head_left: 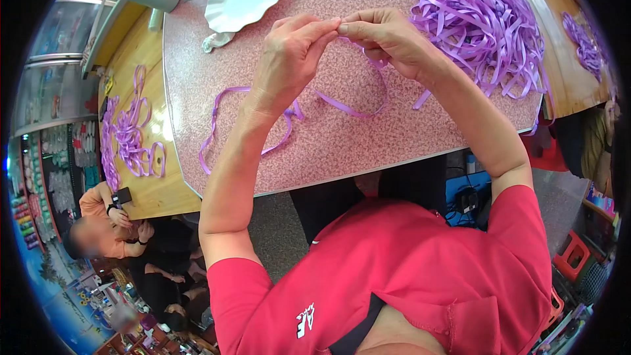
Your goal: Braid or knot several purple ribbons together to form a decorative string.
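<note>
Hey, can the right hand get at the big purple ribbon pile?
Probably yes: the right hand is close beside the ribbon pile, and nothing seems to stand between them.

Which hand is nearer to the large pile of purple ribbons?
Right. The right hand is just left of the ribbon pile; the left hand is farther left, on the right hand's far side from it.

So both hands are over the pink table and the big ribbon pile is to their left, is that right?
Not quite: the head view shows the big ribbon pile to their right. The left hand and right hand are indeed over the pink table.
</note>
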`<state>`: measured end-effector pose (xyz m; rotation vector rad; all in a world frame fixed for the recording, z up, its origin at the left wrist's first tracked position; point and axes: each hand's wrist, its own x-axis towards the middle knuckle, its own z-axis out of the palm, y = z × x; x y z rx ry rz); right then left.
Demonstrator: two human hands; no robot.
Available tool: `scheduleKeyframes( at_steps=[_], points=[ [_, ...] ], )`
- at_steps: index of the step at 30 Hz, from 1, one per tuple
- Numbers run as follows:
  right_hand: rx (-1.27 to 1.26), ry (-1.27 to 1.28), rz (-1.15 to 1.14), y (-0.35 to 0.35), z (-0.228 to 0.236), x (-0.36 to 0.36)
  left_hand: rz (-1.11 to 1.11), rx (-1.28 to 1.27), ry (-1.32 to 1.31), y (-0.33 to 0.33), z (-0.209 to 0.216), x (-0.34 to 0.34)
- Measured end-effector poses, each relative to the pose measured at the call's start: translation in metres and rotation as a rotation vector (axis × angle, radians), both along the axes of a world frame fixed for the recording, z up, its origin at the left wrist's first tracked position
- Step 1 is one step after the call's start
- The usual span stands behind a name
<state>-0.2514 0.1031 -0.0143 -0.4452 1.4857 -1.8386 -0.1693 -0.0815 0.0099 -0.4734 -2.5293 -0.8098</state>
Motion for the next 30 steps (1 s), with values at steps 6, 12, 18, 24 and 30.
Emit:
scheduleKeyframes(
  at_steps=[6, 12, 18, 24, 30],
  points=[
    [0.104, 0.169, -0.031, -0.005, -0.002, 0.004, 0.105, -0.019, 0.016, -0.003, -0.008, 0.001],
    [0.166, 0.602, -0.049, -0.002, 0.000, 0.002, 0.204, -0.115, -0.043, -0.015, -0.015, 0.014],
    [0.030, 0.658, 0.066, -0.001, 0.003, -0.001, 0.158, 0.333, -0.392, -0.024, -0.008, 0.033],
    [0.058, 0.616, -0.004, -0.002, 0.006, 0.000, 0.196, 0.336, -0.353, -0.014, -0.004, 0.045],
    [0.061, 0.639, -0.075, -0.002, 0.004, -0.001, 0.077, 0.555, -0.498, -0.013, -0.006, 0.044]
  ],
)
